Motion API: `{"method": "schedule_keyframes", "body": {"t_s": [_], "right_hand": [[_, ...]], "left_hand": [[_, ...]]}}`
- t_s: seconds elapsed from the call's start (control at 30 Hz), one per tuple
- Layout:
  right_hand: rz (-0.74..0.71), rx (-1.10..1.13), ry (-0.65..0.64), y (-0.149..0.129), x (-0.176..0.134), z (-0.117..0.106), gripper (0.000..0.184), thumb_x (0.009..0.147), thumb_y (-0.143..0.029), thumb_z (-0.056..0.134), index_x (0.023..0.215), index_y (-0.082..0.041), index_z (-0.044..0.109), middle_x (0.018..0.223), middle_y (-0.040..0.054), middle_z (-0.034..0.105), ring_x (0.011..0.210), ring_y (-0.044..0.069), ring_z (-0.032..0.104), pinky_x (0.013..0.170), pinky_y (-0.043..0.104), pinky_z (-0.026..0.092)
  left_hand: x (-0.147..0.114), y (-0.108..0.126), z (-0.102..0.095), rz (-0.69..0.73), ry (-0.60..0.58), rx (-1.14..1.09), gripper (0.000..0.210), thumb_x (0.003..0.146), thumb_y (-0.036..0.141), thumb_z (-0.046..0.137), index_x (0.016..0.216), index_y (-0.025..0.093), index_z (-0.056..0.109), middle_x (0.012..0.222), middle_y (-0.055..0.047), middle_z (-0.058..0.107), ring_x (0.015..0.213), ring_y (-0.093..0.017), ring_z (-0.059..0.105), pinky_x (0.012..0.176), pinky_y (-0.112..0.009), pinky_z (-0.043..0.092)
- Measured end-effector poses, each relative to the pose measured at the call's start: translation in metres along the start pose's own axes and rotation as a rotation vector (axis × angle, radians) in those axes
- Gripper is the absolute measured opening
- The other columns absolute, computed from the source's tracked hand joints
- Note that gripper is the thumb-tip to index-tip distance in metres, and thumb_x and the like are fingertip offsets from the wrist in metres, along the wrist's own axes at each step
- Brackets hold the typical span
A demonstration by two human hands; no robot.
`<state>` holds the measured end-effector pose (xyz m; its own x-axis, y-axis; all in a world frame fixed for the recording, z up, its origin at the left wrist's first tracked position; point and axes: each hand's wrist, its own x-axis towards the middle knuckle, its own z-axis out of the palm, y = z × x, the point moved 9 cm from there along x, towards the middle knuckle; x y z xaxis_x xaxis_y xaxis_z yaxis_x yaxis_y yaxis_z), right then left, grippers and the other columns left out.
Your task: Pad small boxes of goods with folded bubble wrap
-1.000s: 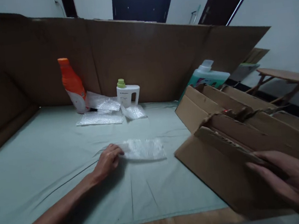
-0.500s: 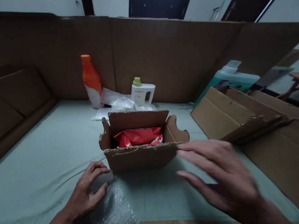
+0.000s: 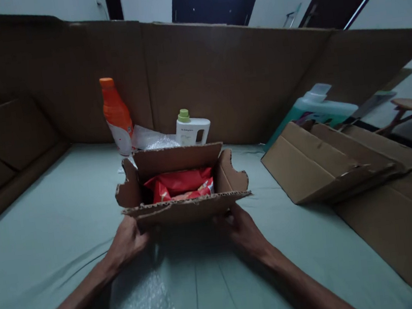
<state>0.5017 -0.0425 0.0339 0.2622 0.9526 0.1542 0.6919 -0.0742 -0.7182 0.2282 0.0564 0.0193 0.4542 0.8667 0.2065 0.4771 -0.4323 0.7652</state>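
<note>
Both hands (image 3: pixel 129 238) (image 3: pixel 242 229) hold cardbd box (image 3: pixel 185 212); white btl (image 3: pixel 187 131) txt illegible.

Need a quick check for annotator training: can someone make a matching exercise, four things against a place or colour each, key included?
1. Left hand
2. Red packet
3. White bottle
4. Teal bottle

A. Inside the open cardboard box
B. Partly hidden by the cardboard on the picture's right
C. At the near side of the open cardboard box, toward its left end
D. Topped with a light green cap

Pairs: 1-C, 2-A, 3-D, 4-B
</note>
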Motion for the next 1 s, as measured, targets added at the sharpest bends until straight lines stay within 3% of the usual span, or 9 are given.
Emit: {"method": "schedule_keyframes", "body": {"t_s": [0.1,0.23,0.33,0.47,0.67,0.73,0.83,1.0], "right_hand": [[0.006,0.018,0.014,0.01,0.033,0.003,0.027,0.087,-0.042,0.056,0.101,-0.02,0.059,0.089,0.0085,0.069,0.075,0.024,0.064,0.067,0.037,0.053],[0.001,0.052,-0.003,0.037,0.051,0.014,0.03,0.087,-0.037,0.055,0.11,-0.019,0.06,0.094,0.0088,0.071,0.082,0.025,0.065,0.077,0.04,0.055],[-0.006,0.099,-0.016,0.052,0.046,0.016,0.035,0.089,-0.037,0.053,0.117,-0.018,0.062,0.107,0.0118,0.072,0.097,0.027,0.067,0.09,0.045,0.055],[-0.018,0.114,-0.009,0.057,0.034,0.01,0.045,0.088,-0.038,0.057,0.128,-0.017,0.063,0.126,0.0144,0.071,0.116,0.03,0.067,0.105,0.048,0.051],[-0.019,0.065,0.016,0.053,0.022,-0.005,0.047,0.089,-0.044,0.058,0.128,-0.019,0.067,0.13,0.0144,0.07,0.112,0.029,0.069,0.087,0.041,0.059],[-0.043,0.02,0.032,0.054,0.023,-0.01,0.046,0.09,-0.045,0.056,0.126,-0.019,0.068,0.134,0.0146,0.068,0.112,0.029,0.069,0.083,0.039,0.059],[-0.084,-0.128,0.058,0.062,0.029,-0.011,0.042,0.09,-0.044,0.054,0.118,-0.018,0.071,0.137,0.0155,0.067,0.116,0.031,0.067,0.09,0.043,0.057],[-0.234,-0.455,0.096,0.068,0.033,0.008,0.042,0.093,-0.037,0.043,0.111,-0.018,0.076,0.127,0.0158,0.072,0.117,0.034,0.067,0.097,0.051,0.053]], "left_hand": [[0.032,-0.009,-0.004,-0.025,0.1,-0.04,0.045,0.078,0.044,0.064,0.115,0.019,0.063,0.113,-0.011,0.069,0.102,-0.031,0.066,0.088,-0.044,0.057],[0.055,-0.026,0.022,-0.078,0.034,-0.075,0.044,0.083,0.034,0.054,0.123,0.017,0.056,0.119,-0.013,0.068,0.109,-0.029,0.064,0.098,-0.044,0.052],[0.055,-0.035,0.033,-0.095,0.019,-0.054,0.038,0.085,0.031,0.05,0.119,0.016,0.059,0.12,-0.014,0.067,0.112,-0.029,0.062,0.102,-0.046,0.049],[0.051,-0.037,0.03,-0.091,0.015,-0.125,0.047,0.085,0.03,0.053,0.13,0.016,0.057,0.132,-0.015,0.065,0.123,-0.029,0.059,0.111,-0.048,0.044],[0.033,-0.029,0.024,-0.065,-0.083,-0.165,0.061,0.087,0.026,0.057,0.147,0.018,0.05,0.15,-0.015,0.056,0.138,-0.028,0.054,0.12,-0.048,0.038],[0.025,-0.026,0.021,-0.042,-0.103,-0.135,0.06,0.087,0.025,0.057,0.147,0.018,0.051,0.149,-0.014,0.058,0.136,-0.027,0.057,0.118,-0.046,0.043],[0.026,-0.027,0.01,-0.023,-0.095,-0.002,0.048,0.088,0.023,0.057,0.136,0.019,0.062,0.134,-0.011,0.07,0.121,-0.024,0.067,0.105,-0.041,0.054],[0.069,-0.044,-0.034,-0.061,0.037,0.19,0.032,0.087,0.017,0.058,0.114,0.018,0.074,0.122,-0.011,0.074,0.111,-0.026,0.069,0.095,-0.041,0.058]]}}
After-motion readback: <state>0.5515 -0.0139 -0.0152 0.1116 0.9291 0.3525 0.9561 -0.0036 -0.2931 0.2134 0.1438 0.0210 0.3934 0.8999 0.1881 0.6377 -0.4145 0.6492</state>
